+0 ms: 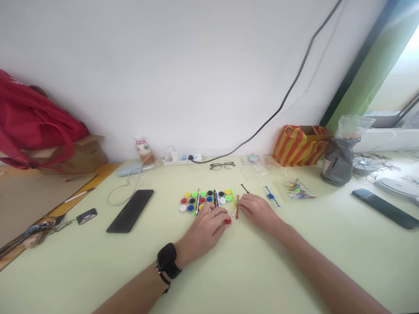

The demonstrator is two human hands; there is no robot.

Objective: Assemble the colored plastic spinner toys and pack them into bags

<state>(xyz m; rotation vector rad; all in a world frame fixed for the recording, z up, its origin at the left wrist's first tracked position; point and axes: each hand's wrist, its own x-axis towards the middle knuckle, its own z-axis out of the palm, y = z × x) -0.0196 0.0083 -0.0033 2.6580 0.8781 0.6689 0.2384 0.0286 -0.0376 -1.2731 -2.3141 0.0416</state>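
Note:
Thumb and index finger of my left hand (204, 229) close around a small red disc (228, 222); its other fingers bend over the front discs and hide some. My right hand (258, 211) has its fingertips pinched together at a thin red arrow-shaped stick (237, 213). A yellow-green stick (233, 198) and the tip of a white stick (234, 213) lie right beside it. Rows of small round discs in several colours, such as a white disc (183, 208), sit left of the sticks. More arrow sticks, one orange-red (197, 198), lie across these rows.
A blue arrow spinner (271, 196), a black stick (244, 189) and a plastic bag of parts (298, 190) lie to the right. Glasses (222, 165) and a power strip (183, 159) are along the wall. Phones lie left (130, 211) and right (384, 208).

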